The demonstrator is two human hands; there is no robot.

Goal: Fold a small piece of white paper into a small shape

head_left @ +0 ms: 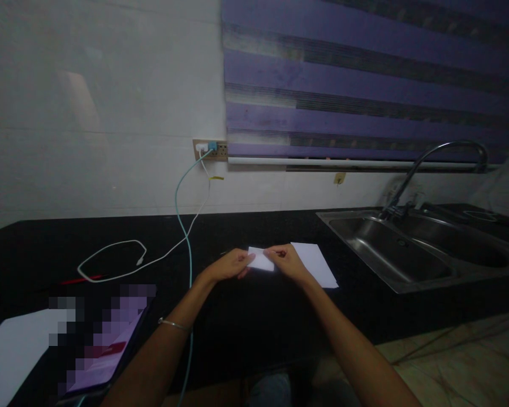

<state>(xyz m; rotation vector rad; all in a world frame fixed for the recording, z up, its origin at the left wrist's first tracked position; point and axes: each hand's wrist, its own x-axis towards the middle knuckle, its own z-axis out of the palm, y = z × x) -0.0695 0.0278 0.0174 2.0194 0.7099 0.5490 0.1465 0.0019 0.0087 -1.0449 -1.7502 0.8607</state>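
A small white piece of paper is held between my two hands, just above the black countertop. My left hand pinches its left edge, thumb on top. At the upper right edge, my right hand grips it with thumb and fingers closed. Whether the paper is folded or a single layer, I cannot tell. Right beside my right hand lies a stack of white paper sheets, partly behind my wrist.
To the right is a steel double sink with a curved faucet. A teal cable and a white cable run from the wall socket. At left are a tablet, a red pen and a larger white sheet.
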